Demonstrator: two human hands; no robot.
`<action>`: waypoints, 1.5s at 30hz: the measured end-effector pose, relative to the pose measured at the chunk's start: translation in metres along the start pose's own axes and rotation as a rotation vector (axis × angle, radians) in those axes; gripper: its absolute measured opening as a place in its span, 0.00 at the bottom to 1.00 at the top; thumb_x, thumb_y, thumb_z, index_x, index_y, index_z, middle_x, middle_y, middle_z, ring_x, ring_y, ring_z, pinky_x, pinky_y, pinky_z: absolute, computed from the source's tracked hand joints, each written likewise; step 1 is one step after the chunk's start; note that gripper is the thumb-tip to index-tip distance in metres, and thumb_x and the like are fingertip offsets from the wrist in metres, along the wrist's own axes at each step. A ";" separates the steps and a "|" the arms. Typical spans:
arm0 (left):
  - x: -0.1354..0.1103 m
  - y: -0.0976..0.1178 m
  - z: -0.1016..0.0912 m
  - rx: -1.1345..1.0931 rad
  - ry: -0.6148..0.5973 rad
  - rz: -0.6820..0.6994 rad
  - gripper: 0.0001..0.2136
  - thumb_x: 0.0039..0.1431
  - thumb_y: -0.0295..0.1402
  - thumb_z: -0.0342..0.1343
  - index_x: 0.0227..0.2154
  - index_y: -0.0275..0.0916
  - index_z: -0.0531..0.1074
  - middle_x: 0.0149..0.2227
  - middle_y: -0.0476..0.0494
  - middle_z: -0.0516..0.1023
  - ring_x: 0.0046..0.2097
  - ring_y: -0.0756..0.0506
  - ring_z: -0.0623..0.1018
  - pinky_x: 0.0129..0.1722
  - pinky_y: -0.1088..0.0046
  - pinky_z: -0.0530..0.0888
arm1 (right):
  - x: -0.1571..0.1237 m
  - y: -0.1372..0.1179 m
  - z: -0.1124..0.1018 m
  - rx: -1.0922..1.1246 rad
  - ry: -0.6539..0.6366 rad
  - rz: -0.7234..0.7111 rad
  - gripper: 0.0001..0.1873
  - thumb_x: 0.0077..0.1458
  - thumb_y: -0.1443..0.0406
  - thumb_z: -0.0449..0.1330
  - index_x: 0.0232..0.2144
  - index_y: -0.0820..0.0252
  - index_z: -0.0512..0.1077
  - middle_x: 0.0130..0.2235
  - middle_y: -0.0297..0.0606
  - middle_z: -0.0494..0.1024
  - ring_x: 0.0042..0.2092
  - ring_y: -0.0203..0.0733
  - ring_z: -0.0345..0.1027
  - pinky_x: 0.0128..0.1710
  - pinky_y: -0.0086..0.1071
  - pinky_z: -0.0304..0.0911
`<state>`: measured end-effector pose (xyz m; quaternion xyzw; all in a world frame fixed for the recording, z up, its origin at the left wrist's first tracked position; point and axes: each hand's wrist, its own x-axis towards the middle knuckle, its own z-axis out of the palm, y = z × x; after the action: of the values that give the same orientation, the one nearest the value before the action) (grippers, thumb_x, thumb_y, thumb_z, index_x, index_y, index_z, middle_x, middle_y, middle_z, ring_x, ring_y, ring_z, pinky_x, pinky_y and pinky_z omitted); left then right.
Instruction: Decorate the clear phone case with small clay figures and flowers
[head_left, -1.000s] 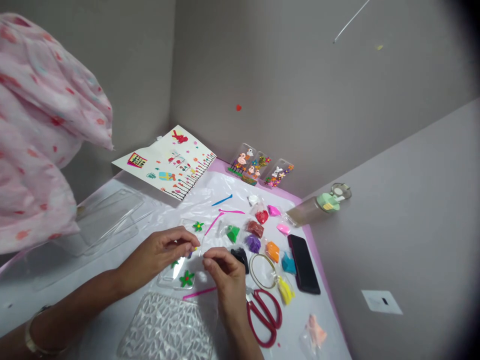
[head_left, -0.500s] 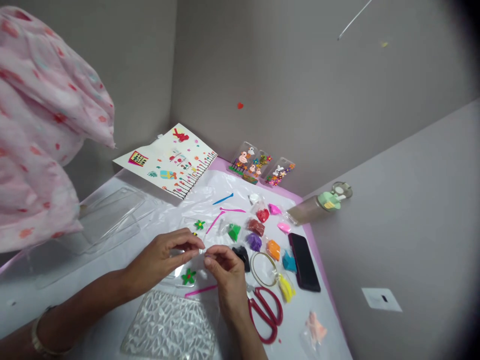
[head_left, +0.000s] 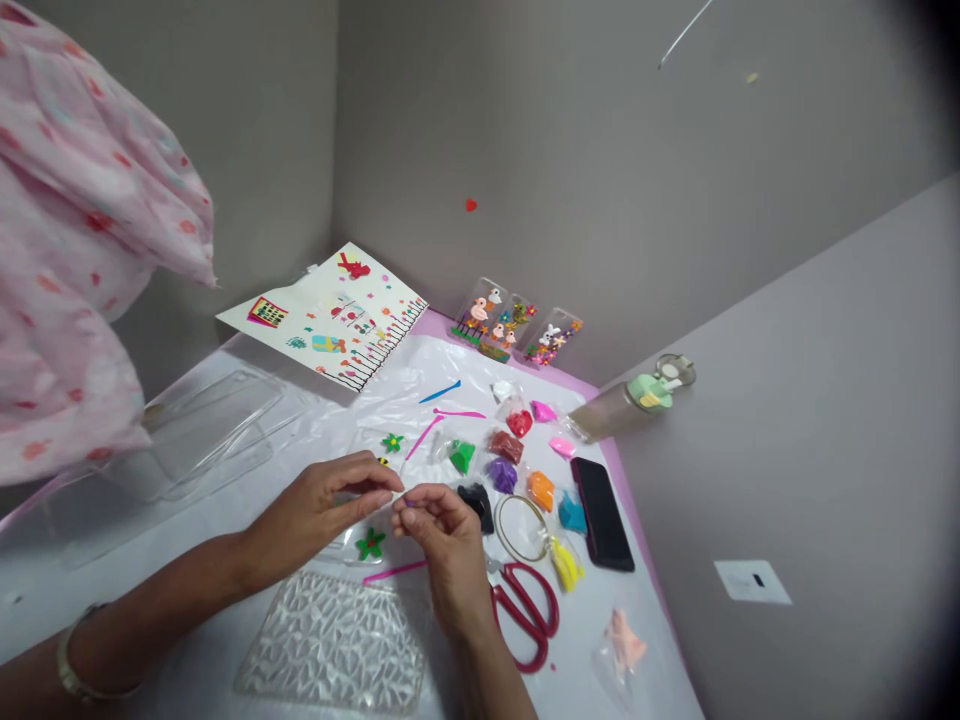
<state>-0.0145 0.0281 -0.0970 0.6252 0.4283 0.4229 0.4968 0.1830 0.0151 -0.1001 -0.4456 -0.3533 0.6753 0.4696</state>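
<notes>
My right hand (head_left: 444, 530) pinches a tiny bit of purple clay (head_left: 409, 504) between thumb and fingertips. Close beside it, my left hand (head_left: 352, 490) is curved with thumb and forefinger slightly apart; I see nothing between them. Both hands hover over a clear phone case (head_left: 349, 547), which they partly cover. On that case sit a green clay flower with a red centre (head_left: 370, 544) and a green flower with a yellow centre (head_left: 392, 442). A pink modelling tool (head_left: 394, 573) lies just below the hands, above a textured clear block (head_left: 337, 640).
Bagged clay lumps, such as purple (head_left: 502, 475) and green (head_left: 462, 457), lie right of the hands. Red-handled scissors (head_left: 529, 615), a bangle (head_left: 498, 520), a black phone (head_left: 602, 515) and a bottle (head_left: 619, 408) are further right. A decorated spiral book (head_left: 322, 340) stands behind.
My right hand has turned slightly, and the purple clay bit now shows at its fingertips. The whole view has shifted a little; the things on the table have not moved.
</notes>
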 end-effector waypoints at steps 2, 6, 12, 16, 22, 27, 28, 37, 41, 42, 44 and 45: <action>0.000 0.000 0.000 0.004 0.003 0.001 0.09 0.69 0.40 0.61 0.41 0.47 0.86 0.39 0.48 0.85 0.42 0.45 0.84 0.44 0.72 0.79 | -0.001 0.000 0.001 0.029 -0.009 0.018 0.22 0.43 0.54 0.83 0.33 0.60 0.82 0.32 0.38 0.85 0.31 0.39 0.77 0.35 0.31 0.73; 0.000 -0.002 -0.001 0.013 0.006 -0.001 0.08 0.69 0.39 0.62 0.41 0.47 0.86 0.38 0.49 0.85 0.42 0.46 0.84 0.44 0.73 0.79 | -0.002 0.001 0.001 0.025 -0.029 0.011 0.22 0.44 0.54 0.83 0.31 0.61 0.80 0.27 0.36 0.82 0.28 0.37 0.75 0.32 0.29 0.71; 0.000 -0.003 -0.001 0.023 0.007 -0.008 0.07 0.69 0.39 0.62 0.41 0.48 0.85 0.39 0.50 0.85 0.42 0.46 0.84 0.44 0.75 0.79 | -0.002 0.002 -0.001 -0.005 -0.017 0.022 0.20 0.44 0.56 0.83 0.31 0.60 0.82 0.29 0.36 0.83 0.29 0.36 0.73 0.34 0.29 0.69; -0.002 -0.001 -0.001 0.043 0.000 -0.013 0.07 0.69 0.38 0.62 0.41 0.48 0.85 0.39 0.50 0.85 0.43 0.46 0.84 0.43 0.75 0.78 | -0.001 0.002 -0.004 -0.092 0.023 -0.019 0.20 0.46 0.53 0.82 0.29 0.61 0.82 0.24 0.33 0.77 0.27 0.35 0.67 0.32 0.29 0.64; -0.006 0.000 0.001 0.073 -0.026 -0.006 0.08 0.72 0.37 0.60 0.41 0.48 0.85 0.39 0.50 0.84 0.43 0.45 0.83 0.46 0.73 0.78 | 0.000 0.001 -0.005 -0.136 0.035 -0.022 0.19 0.52 0.51 0.78 0.28 0.61 0.84 0.25 0.36 0.78 0.29 0.37 0.68 0.35 0.31 0.66; -0.005 -0.004 0.002 0.088 -0.037 0.015 0.07 0.72 0.36 0.60 0.42 0.48 0.84 0.39 0.49 0.84 0.42 0.45 0.83 0.44 0.72 0.78 | 0.001 0.004 -0.004 -0.032 0.053 0.037 0.18 0.42 0.56 0.83 0.32 0.58 0.85 0.28 0.36 0.81 0.30 0.36 0.69 0.33 0.29 0.66; -0.005 -0.005 0.002 0.090 -0.039 0.020 0.07 0.72 0.36 0.60 0.42 0.47 0.84 0.39 0.49 0.84 0.42 0.45 0.83 0.44 0.72 0.78 | 0.000 0.005 -0.004 -0.033 0.054 0.035 0.18 0.42 0.56 0.83 0.31 0.59 0.85 0.27 0.35 0.80 0.29 0.36 0.68 0.32 0.29 0.65; -0.007 -0.011 0.005 0.121 -0.018 0.133 0.05 0.73 0.37 0.62 0.45 0.49 0.83 0.40 0.51 0.83 0.42 0.46 0.82 0.45 0.73 0.77 | 0.000 0.004 0.000 -0.006 0.014 0.028 0.20 0.48 0.52 0.82 0.35 0.59 0.85 0.30 0.39 0.84 0.31 0.39 0.75 0.36 0.31 0.72; -0.008 -0.013 0.004 0.173 -0.013 0.174 0.06 0.73 0.36 0.63 0.48 0.49 0.83 0.41 0.49 0.83 0.44 0.45 0.82 0.47 0.72 0.76 | -0.001 0.005 0.001 0.013 0.012 0.032 0.22 0.49 0.52 0.81 0.39 0.59 0.85 0.31 0.39 0.85 0.29 0.39 0.75 0.36 0.33 0.74; -0.009 -0.014 0.004 0.186 -0.011 0.183 0.06 0.73 0.36 0.63 0.48 0.49 0.83 0.41 0.48 0.83 0.45 0.45 0.81 0.47 0.72 0.76 | -0.001 0.006 0.002 0.009 0.016 0.028 0.23 0.49 0.51 0.82 0.40 0.60 0.84 0.31 0.40 0.85 0.29 0.39 0.75 0.35 0.34 0.75; -0.010 -0.013 0.005 0.210 -0.003 0.196 0.05 0.73 0.35 0.63 0.47 0.48 0.83 0.42 0.47 0.83 0.45 0.44 0.81 0.47 0.71 0.76 | -0.002 0.007 0.002 -0.001 0.022 0.018 0.24 0.48 0.51 0.82 0.40 0.60 0.84 0.31 0.39 0.85 0.28 0.39 0.76 0.35 0.33 0.75; -0.010 -0.013 0.006 0.221 0.001 0.200 0.05 0.73 0.34 0.62 0.46 0.47 0.83 0.42 0.47 0.83 0.45 0.44 0.81 0.47 0.71 0.77 | -0.002 0.007 0.003 -0.005 0.023 0.013 0.24 0.49 0.51 0.82 0.40 0.60 0.84 0.31 0.39 0.85 0.28 0.39 0.76 0.35 0.33 0.75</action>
<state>-0.0128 0.0185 -0.1119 0.7153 0.4083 0.4209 0.3800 0.1787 0.0106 -0.1051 -0.4569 -0.3468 0.6722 0.4681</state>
